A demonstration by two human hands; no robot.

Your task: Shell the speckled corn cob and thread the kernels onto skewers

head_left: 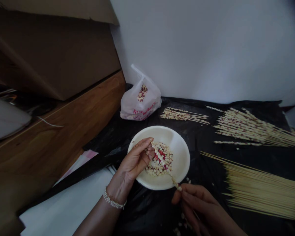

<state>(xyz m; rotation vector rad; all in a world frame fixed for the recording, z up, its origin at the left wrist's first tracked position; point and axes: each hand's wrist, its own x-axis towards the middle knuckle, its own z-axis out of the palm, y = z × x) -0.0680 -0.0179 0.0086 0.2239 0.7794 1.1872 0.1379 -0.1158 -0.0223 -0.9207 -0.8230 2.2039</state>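
Note:
My left hand [142, 155] is over a white bowl [183, 154], its thumb and fingers pinched at the upper end of a thin skewer [159, 156] strung with pale, corn-like kernels. Lower right of the bowl, my right hand [199, 203] grips the same skewer near its lower part. The skewer slants across the bowl, from upper left to lower right. Beneath it in the bowl lie loose pale kernels [157, 169], some with dark red parts, and a bright red patch. Whether a single kernel sits between my left fingertips is too small to tell.
A white plastic bag [140, 101] of kernels stands behind the bowl. Strung skewers lie in a small bundle [182, 115] and a larger pile [245, 127]. Bare sticks [265, 188] spread at right on black plastic sheeting [199, 137]. A cardboard box [64, 59] is at left.

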